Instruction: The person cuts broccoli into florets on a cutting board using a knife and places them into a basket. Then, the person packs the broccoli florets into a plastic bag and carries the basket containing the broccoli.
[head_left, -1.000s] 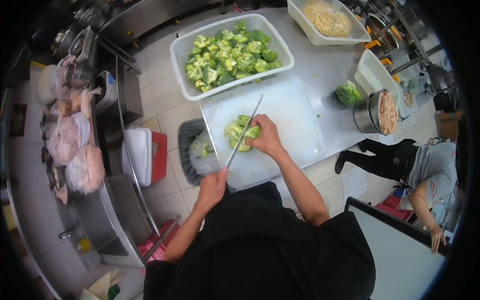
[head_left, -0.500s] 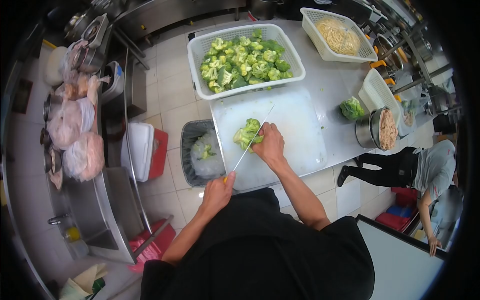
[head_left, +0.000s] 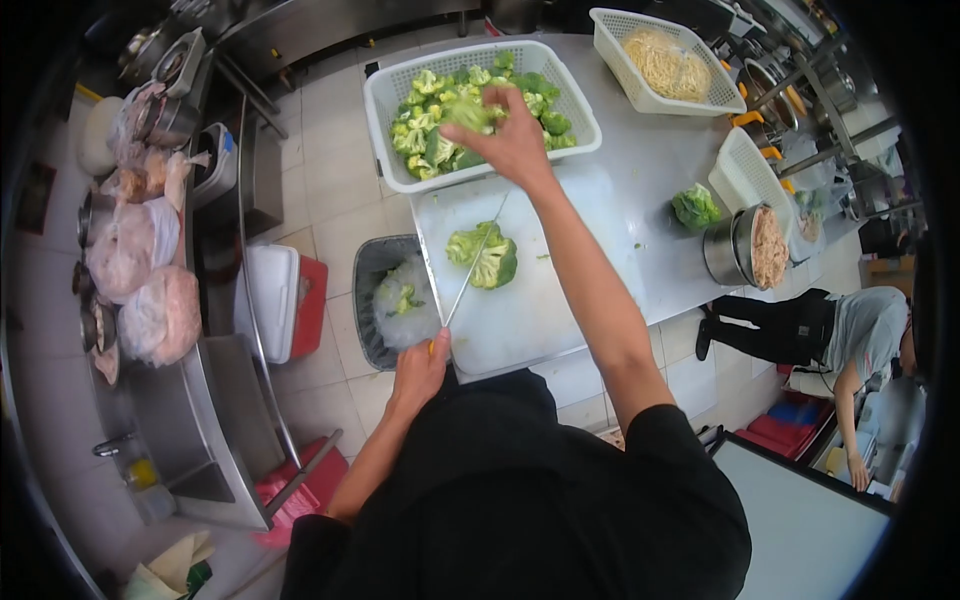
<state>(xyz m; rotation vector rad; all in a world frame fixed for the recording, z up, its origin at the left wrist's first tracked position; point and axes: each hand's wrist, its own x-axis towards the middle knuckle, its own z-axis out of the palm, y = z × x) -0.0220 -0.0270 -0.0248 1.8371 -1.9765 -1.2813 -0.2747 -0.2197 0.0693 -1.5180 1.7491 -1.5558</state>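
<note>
My left hand grips the yellow handle of a knife. Its long blade lies across a broccoli head on the white cutting board. Over the basket, my right hand has a blurred broccoli floret between thumb and fingers; how firm the hold is cannot be made out. Cut broccoli florets fill much of the white perforated basket beyond the board.
A lined bin stands left of the board. On the steel table to the right are another broccoli head, metal pots and a basket of noodles. A person leans over at the far right.
My right hand has left the board and reached forward over the basket with a floret. My left hand has shifted slightly toward me and left, the knife still in it.
</note>
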